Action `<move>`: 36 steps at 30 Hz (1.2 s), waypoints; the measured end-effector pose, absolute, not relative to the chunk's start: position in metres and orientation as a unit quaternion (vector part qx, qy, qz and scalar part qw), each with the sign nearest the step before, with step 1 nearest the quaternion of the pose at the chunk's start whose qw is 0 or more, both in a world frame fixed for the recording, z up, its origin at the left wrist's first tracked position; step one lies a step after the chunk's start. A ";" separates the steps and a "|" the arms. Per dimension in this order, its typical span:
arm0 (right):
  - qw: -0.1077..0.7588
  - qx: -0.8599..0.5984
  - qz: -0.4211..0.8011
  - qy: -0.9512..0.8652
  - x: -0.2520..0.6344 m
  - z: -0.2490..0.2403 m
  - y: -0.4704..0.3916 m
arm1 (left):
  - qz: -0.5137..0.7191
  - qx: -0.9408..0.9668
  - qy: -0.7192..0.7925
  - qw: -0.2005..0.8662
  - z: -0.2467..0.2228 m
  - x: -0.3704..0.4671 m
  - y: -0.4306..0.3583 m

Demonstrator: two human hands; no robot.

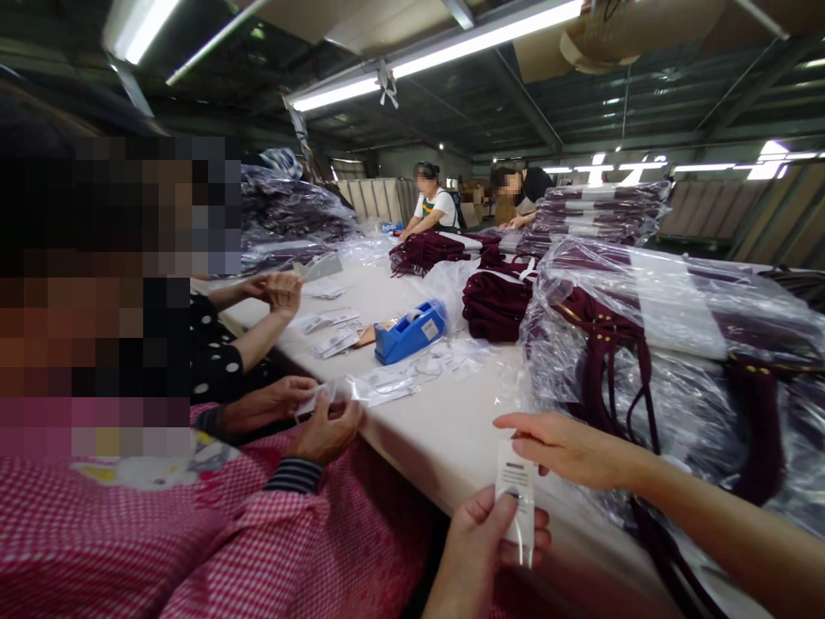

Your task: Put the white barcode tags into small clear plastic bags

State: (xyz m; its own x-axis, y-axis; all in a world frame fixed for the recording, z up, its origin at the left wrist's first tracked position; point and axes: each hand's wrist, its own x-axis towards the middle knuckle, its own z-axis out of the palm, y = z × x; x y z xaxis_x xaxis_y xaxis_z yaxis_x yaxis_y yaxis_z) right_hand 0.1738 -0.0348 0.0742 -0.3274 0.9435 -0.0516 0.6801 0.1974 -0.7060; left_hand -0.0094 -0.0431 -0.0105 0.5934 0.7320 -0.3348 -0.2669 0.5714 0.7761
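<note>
My left hand (pixel 480 537) grips a narrow white printed label (pixel 516 481) in a clear plastic sleeve, thumb across its front and fingers behind. At the label's top end is my right hand (pixel 564 447), its thumb and fingers closed around that edge with the forefinger reaching out. Both hands are just off the near edge of the white table (pixel 444 430). Close by on the right, a stack of dark maroon garments (pixel 683 344) lies wrapped in clear plastic. The lower fingers of my right hand are partly hidden behind the label.
A blue tape dispenser (pixel 411 334) stands on the table among scattered white labels (pixel 451 357). Beside me, a co-worker's hands (pixel 328 425) hold a clear sleeve. Maroon garments (pixel 496 301) are piled mid-table. Two other people (pixel 438 202) work at the far end.
</note>
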 end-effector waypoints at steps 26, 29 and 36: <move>0.249 -0.530 0.255 -0.769 0.154 0.067 -0.033 | 0.348 0.447 0.380 0.731 -0.013 -0.015 -0.033; 0.234 -0.516 0.229 -0.792 0.147 0.065 -0.037 | 0.374 0.466 0.381 0.706 -0.013 -0.015 -0.031; 0.183 -0.497 0.179 -0.829 0.138 0.063 -0.029 | 0.377 0.489 0.387 0.685 -0.014 -0.022 -0.017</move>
